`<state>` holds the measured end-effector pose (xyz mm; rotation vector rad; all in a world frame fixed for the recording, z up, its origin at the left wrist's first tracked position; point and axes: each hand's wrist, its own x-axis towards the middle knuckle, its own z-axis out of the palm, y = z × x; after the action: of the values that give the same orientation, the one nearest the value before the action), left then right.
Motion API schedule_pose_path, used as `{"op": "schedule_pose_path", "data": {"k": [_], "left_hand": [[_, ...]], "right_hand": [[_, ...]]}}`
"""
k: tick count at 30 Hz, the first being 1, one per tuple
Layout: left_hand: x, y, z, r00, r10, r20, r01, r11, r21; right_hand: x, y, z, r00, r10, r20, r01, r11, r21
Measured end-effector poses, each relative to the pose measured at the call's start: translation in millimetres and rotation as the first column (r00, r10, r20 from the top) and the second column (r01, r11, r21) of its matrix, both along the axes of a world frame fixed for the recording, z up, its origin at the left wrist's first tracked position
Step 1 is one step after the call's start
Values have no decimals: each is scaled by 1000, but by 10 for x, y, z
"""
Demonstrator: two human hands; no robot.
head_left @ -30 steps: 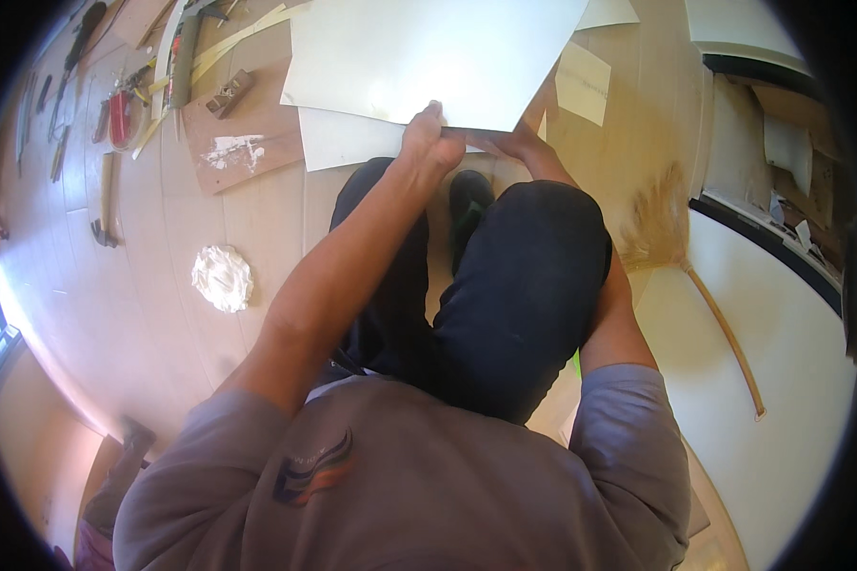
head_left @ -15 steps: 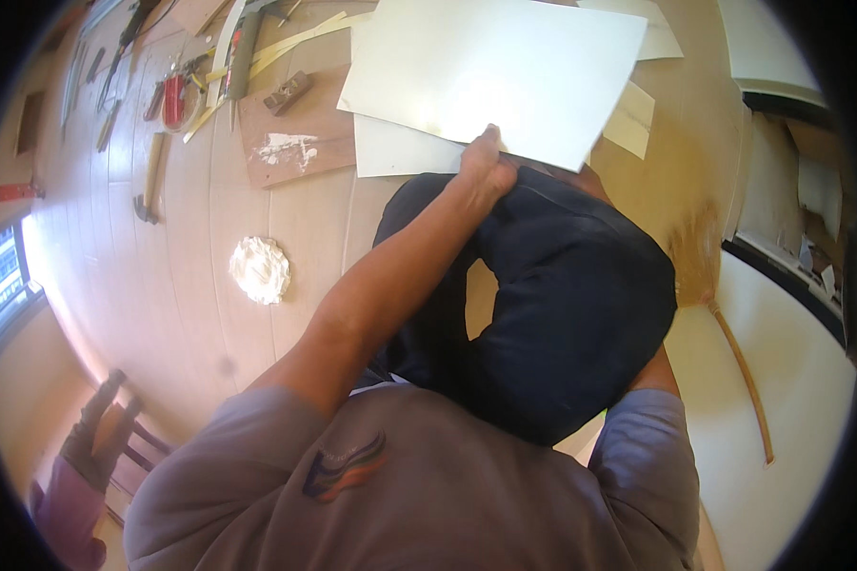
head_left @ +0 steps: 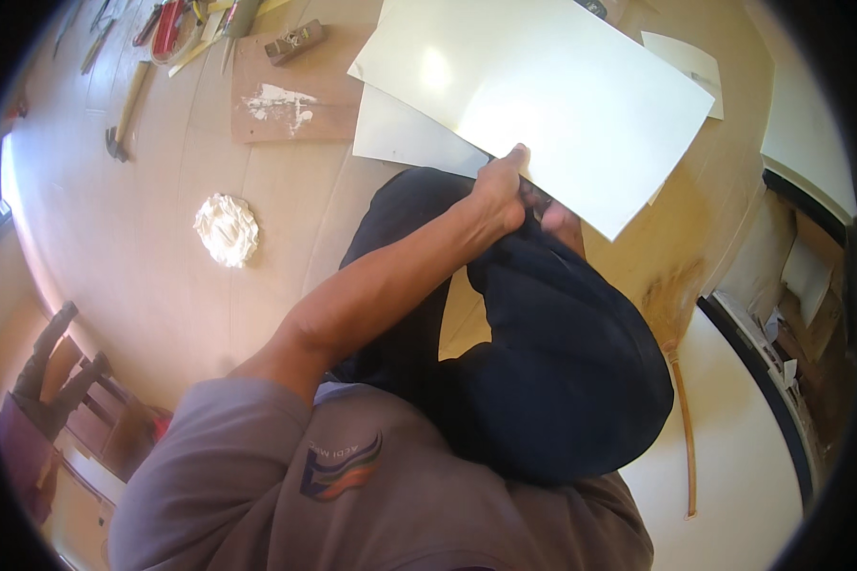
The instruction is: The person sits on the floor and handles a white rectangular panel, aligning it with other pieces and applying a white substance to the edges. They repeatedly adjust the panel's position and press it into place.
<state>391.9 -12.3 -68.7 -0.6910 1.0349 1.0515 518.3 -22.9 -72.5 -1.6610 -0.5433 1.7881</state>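
My left hand [head_left: 503,190] is closed on the near edge of a large white sheet [head_left: 543,95], its thumb lying on top. The sheet is held tilted beyond my knees, with a glossy patch of light on it. Just past my right knee, beside the sheet's near edge, part of what looks like my right hand [head_left: 564,228] shows, blurred. My leg hides the right forearm, and the right fingers cannot be made out clearly. Another pale sheet [head_left: 400,128] lies underneath, on the floor.
A brown board [head_left: 257,76] with white smears bears a wooden block plane [head_left: 295,43]. To its left lie a hammer [head_left: 129,109], several tools and a crumpled white bundle [head_left: 227,230]. A broom [head_left: 684,419] and a dark-edged cabinet [head_left: 781,400] stand at right. Chairs [head_left: 95,409] are lower left.
The white sheet has turned clockwise, its right corner swinging nearer to me. My left hand still grips its edge. The view has shifted, and my right forearm has gone out of sight.
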Motion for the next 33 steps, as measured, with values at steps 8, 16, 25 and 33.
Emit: {"op": "schedule_pose_path", "data": {"k": [8,16,25,33], "left_hand": [[-284,-273,-235,992,-107,65,103,993,58],[-431,-27,-547,934,338,114,-350,930,110],[-391,42,-360,962,263,-72,-260,965,41],[-426,104,-214,945,324,-46,-325,946,-17]], "right_hand": [[-57,-41,64,993,-37,-110,23,992,-124],[-16,-110,134,984,-133,-117,93,949,-300],[-87,16,483,985,-118,-126,38,860,-509],[8,156,636,973,138,-184,-213,839,-501]]}}
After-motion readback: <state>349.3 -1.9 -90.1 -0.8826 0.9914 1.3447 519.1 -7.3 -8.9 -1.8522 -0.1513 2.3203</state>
